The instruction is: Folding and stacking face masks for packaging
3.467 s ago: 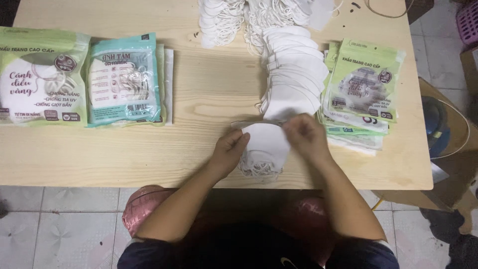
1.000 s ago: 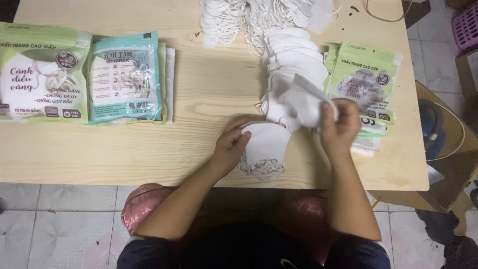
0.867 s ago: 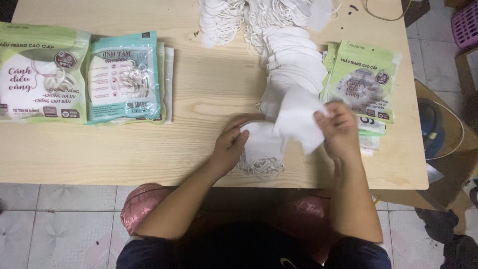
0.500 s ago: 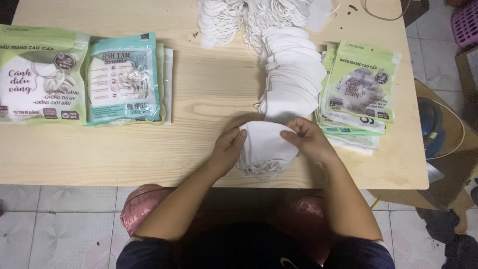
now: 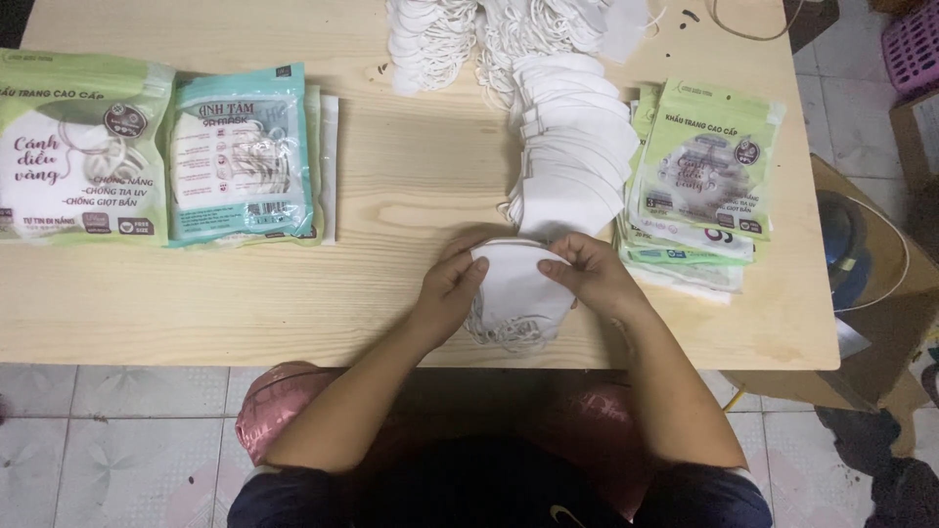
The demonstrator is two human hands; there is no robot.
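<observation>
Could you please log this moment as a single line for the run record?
left hand: on small mask pile | right hand: on same pile | long mask row: behind | green packets: right

I'm seeing a light wooden table (image 5: 293,313) standing on pale tiled floor (image 5: 117,430), cardboard box (image 5: 880,323) sitting beside it, pink basket (image 5: 915,44) showing top right.

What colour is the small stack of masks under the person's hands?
White, plain; the small stack of masks shows clearly in the head view, between both hands.
</observation>
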